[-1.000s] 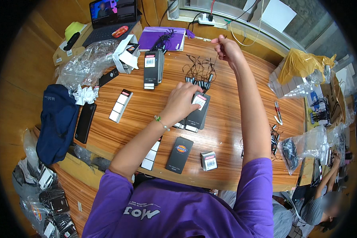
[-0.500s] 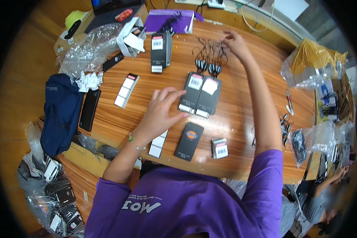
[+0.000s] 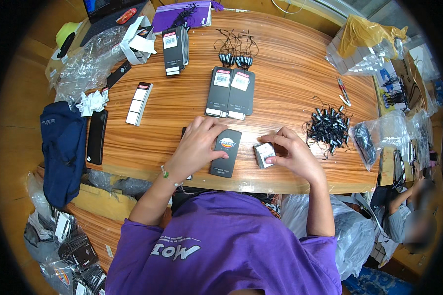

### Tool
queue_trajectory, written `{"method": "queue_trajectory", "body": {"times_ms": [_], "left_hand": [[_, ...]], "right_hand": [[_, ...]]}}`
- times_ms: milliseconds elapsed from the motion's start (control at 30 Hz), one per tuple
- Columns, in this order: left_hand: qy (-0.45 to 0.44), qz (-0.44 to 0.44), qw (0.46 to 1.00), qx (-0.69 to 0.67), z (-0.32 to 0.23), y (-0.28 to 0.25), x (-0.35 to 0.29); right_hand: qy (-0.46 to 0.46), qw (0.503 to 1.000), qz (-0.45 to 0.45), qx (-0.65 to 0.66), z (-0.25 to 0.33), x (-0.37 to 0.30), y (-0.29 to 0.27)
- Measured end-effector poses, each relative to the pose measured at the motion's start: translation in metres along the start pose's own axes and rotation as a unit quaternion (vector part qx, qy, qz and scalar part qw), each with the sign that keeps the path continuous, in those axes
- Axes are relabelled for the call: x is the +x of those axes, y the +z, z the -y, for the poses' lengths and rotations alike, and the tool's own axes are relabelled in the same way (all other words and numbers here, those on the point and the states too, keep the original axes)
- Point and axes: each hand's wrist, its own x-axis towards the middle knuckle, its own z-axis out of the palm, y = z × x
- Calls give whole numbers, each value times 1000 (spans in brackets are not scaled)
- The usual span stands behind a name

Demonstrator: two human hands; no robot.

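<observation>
My left hand (image 3: 197,147) rests at the left side of a dark grey hang tag (image 3: 226,164) with an oval logo. Its thumb lies over the tag, apart from the curved fingers. Beneath this hand another tag is mostly hidden. My right hand (image 3: 295,155) has thumb and fingers around a small stack of white-faced cards (image 3: 262,153) on the table. Farther off, two piles of grey tags (image 3: 230,93) lie side by side with white labels. Black strings with small dark clips (image 3: 235,60) fan out from their tops.
A taller tag stack (image 3: 176,51) and a white strip stack (image 3: 139,104) lie left. At right are a heap of black cords (image 3: 330,127), snips (image 3: 344,92) and plastic bags (image 3: 394,130). A phone (image 3: 97,136) and blue pouch (image 3: 63,152) sit at the left edge.
My right hand has come back from the far strings to the small card stack. My left hand has left the paired tags for the logo tag. The view has shifted.
</observation>
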Motion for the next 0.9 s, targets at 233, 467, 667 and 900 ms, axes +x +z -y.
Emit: {"method": "queue_trajectory", "body": {"times_ms": [233, 467, 667, 900], "left_hand": [[18, -60, 998, 25, -9, -5, -7], [-139, 6, 895, -425, -8, -7, -15], [-108, -64, 865, -486, -34, 1, -9], [-94, -60, 853, -511, -52, 21, -1]], "right_hand": [[42, 995, -68, 68, -6, -6, 14], [92, 974, -100, 183, -21, -7, 17], [51, 932, -141, 330, 11, -14, 20], [24, 953, -192, 232, 34, -11, 34]]}}
